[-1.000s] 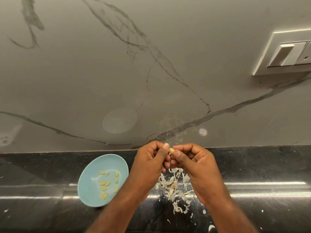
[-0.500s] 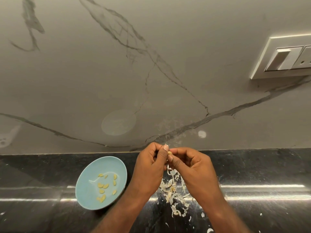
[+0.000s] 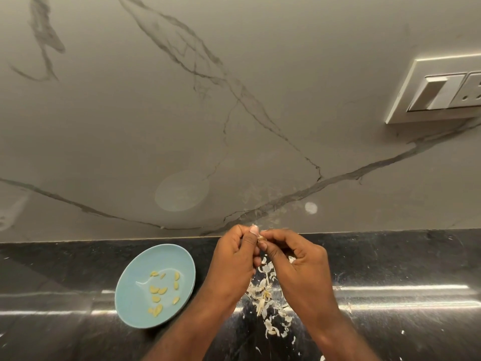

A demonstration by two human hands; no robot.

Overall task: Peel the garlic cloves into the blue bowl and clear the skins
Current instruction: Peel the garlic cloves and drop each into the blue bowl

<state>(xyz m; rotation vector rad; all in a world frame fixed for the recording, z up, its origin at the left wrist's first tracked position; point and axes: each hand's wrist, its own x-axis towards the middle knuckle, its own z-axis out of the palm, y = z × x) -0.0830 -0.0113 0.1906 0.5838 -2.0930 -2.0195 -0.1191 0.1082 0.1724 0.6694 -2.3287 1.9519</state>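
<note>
Since a second ago the garlic clove [image 3: 260,238] has sunk deeper between the fingertips, its long axis hidden, with the blue bowl [image 3: 135,303] at 8 o'clock of it, the left hand [image 3: 235,259] and right hand [image 3: 299,261] both pinching it thumbs-up, and the skins [image 3: 263,295] at 6 o'clock on the table [image 3: 390,261].

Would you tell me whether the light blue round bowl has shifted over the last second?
No; the light blue round bowl keeps its place beside the black counter's back edge; only the camera shifted.
</note>
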